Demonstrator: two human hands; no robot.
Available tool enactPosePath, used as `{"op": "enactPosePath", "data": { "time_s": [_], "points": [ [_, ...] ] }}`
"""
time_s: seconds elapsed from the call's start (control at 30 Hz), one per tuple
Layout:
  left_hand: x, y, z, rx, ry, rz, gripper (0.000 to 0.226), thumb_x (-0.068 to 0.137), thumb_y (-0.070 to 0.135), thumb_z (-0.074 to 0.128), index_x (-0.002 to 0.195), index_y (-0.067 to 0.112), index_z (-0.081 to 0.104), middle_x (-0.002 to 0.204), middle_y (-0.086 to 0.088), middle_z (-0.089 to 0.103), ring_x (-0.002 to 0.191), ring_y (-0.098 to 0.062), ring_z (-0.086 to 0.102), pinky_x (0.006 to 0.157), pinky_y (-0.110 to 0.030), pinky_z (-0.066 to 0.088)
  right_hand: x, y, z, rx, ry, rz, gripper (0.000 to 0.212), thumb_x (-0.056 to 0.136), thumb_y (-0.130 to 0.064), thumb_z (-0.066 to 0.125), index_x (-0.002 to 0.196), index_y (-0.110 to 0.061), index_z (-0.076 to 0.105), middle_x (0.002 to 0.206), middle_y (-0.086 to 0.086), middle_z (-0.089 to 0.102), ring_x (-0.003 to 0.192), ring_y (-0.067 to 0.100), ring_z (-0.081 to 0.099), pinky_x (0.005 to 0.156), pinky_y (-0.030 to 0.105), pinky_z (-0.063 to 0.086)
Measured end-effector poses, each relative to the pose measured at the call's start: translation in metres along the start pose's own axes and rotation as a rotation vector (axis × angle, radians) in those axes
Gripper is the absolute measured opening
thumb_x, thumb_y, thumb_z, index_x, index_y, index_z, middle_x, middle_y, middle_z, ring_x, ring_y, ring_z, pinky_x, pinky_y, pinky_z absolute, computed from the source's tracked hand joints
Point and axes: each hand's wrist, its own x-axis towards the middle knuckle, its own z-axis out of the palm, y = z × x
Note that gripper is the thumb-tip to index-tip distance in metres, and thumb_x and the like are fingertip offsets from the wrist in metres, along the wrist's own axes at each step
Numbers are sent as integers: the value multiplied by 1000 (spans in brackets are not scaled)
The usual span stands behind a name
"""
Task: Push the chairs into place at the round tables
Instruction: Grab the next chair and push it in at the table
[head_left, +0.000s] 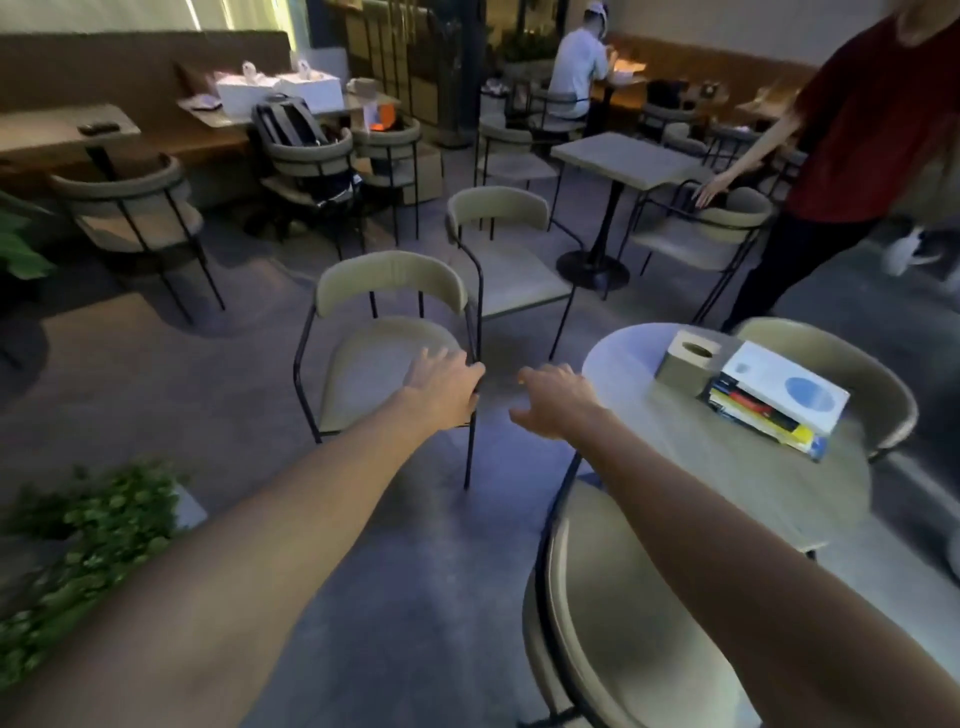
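Closest to the camera, a beige chair (613, 623) sits tucked against the round table (727, 467), its curved back toward the viewer. Another chair (852, 384) stands at the table's far right side, also close in. On the tabletop lie a stack of books (774, 400) and a tissue box (688, 358) beside it.

Both bare arms stretch forward. The left hand (441, 387) rests at the front right corner of the stray chair (384, 343), fingers spread over the seat edge and thumb by the black metal frame; whether it actually grips the frame I cannot tell. The right hand (553, 400) hangs in the air just left of the table's rim, fingers loosely spread, holding nothing.

The stray chair stands apart from the round table, to its left, seat facing the viewer rather than the table. It looks like the one to bring in next.

Risks, as I judge them: pulling by one corner could swing the chair and knock its leg against the table edge, shaking the books. A second loose chair (509, 254) stands just behind and could get bumped. Farther back, a person in a red shirt (862, 130) handles a chair at a square table (623, 156), near enough to cross paths.
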Motion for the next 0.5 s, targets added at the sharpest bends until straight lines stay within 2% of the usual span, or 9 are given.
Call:
{"op": "enactPosePath", "data": {
  "time_s": [0.2,0.5],
  "points": [
    [57,-71,4,1,5,-94,43,98,36,48,138,20,46,136,-11,50,125,-32,46,103,-46,34,105,-31,-14,27,-15,-104,54,89,-48,56,136,-22,50,128,7,58,121,31,50,95,44,43],
    [161,-221,55,38,-101,-116,39,99,38,45,133,19,47,133,-13,50,124,-34,46,100,-46,35,279,-105,1,48,-67,-139,58,92,-50,54,141,-21,47,134,8,55,125,31,48,98,44,42]
  ]
}}
